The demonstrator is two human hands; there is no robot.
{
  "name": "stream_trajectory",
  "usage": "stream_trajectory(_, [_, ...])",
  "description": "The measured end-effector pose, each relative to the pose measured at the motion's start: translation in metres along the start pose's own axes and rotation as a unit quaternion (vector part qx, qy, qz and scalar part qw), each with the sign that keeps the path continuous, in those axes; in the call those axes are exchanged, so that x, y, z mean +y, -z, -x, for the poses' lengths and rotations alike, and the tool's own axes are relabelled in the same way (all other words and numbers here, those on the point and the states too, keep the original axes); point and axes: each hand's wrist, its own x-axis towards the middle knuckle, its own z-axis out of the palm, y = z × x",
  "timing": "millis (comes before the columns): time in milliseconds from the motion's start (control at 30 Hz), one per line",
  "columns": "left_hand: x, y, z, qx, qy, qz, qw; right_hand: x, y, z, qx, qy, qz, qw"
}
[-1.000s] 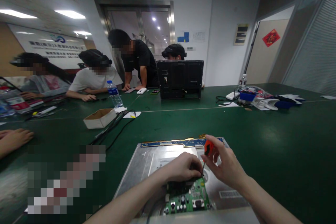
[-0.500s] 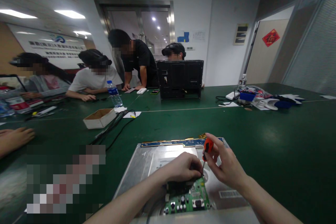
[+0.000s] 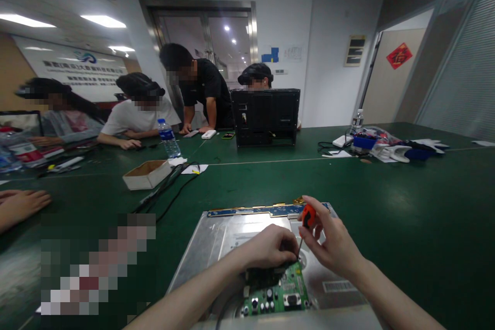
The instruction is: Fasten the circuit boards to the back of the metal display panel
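Observation:
My right hand (image 3: 328,237) grips the orange and black handle of a screwdriver (image 3: 308,216). Its thin shaft slants down to the upper corner of a green circuit board (image 3: 278,291), close to my left fingertips. My left hand (image 3: 273,247) is closed at that corner, thumb and fingers pinched together; whatever is between them is hidden. The board lies on a silver metal panel (image 3: 201,247) with a blue strip board (image 3: 251,211) along its far edge. A dark part beneath my left hand is mostly covered.
An open cardboard box (image 3: 145,178) and black cables (image 3: 170,185) lie left of the panel. A water bottle (image 3: 169,139) stands behind them. Across the green table (image 3: 367,196) stands a black casing (image 3: 266,116). Several people sit or lean around it; another person's hand (image 3: 27,203) rests at left.
The screwdriver handle has tilted slightly to the right in my right hand, its tip staying at the board's corner. My left hand has hardly moved.

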Motion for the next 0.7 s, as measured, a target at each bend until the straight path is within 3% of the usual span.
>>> stream_trajectory(267, [-0.0019,-0.0017,0.0000,0.006,0.004,-0.003,1.000,-0.0024,0.0026,-0.0009,-0.011,0.002,-0.004,1.000])
stream_trajectory(700, [0.0004,-0.0005,0.0004,0.013,0.002,-0.015,1.000,0.0030,-0.0033,-0.0016,0.033,0.030,0.012,0.999])
